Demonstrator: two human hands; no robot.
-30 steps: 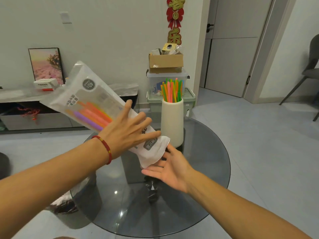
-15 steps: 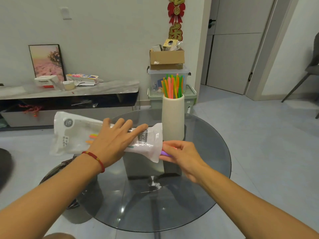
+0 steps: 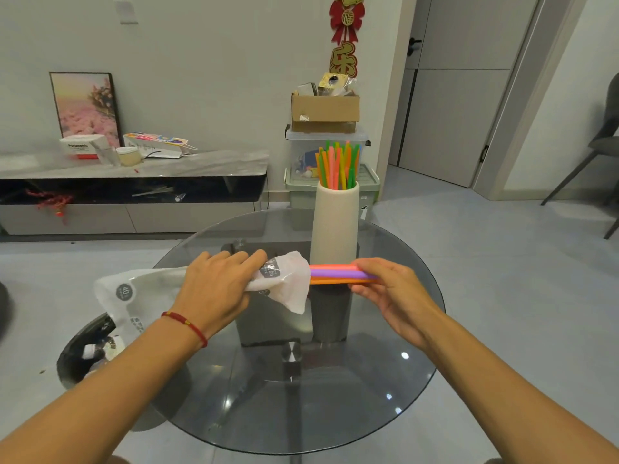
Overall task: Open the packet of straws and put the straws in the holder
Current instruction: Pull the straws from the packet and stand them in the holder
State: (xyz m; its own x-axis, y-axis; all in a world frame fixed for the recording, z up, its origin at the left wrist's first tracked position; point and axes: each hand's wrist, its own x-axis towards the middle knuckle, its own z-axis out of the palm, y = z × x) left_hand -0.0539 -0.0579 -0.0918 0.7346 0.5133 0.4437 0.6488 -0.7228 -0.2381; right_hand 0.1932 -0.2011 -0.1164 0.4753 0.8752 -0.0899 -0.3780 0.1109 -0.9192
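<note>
Drawn further out of the packet (image 3: 157, 293) since half a second ago — straws (image 3: 335, 274), pinched by right hand (image 3: 392, 289). Clutched by left hand (image 3: 217, 289), packet mouth, above glass table (image 3: 395, 373) — just before the holder (image 3: 334, 226).

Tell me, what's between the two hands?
In the head view, the white plastic packet's open mouth and a bundle of pink, purple and orange straws span from the left hand to the right hand.

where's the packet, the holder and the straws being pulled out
packet (image 3: 288, 279), head view, on the crumpled open end.
holder (image 3: 335, 226), head view, on the middle of its cream wall.
straws (image 3: 335, 274), head view, on the purple one between packet and right hand.
</note>
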